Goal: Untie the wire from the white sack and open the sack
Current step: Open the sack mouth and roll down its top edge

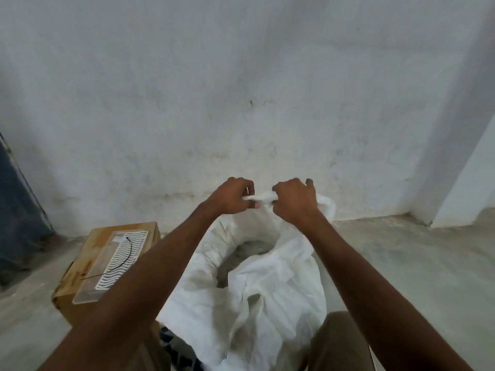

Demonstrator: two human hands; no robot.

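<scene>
left hand (232, 197) and right hand (293, 200) each grasp the white sack (267, 285) far rim; wire (126, 257) lies on left box (80, 266).

Both hands, left (232, 196) and right (294, 200), grip the open white sack's (267, 285) rim

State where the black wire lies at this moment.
In the head view, the black wire lies lower left, on the patterned sheet atop the cardboard box, left of the white sack.

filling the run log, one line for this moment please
hands: left, right grip white woven sack rim | thin black wire: off, on cardboard box
</scene>
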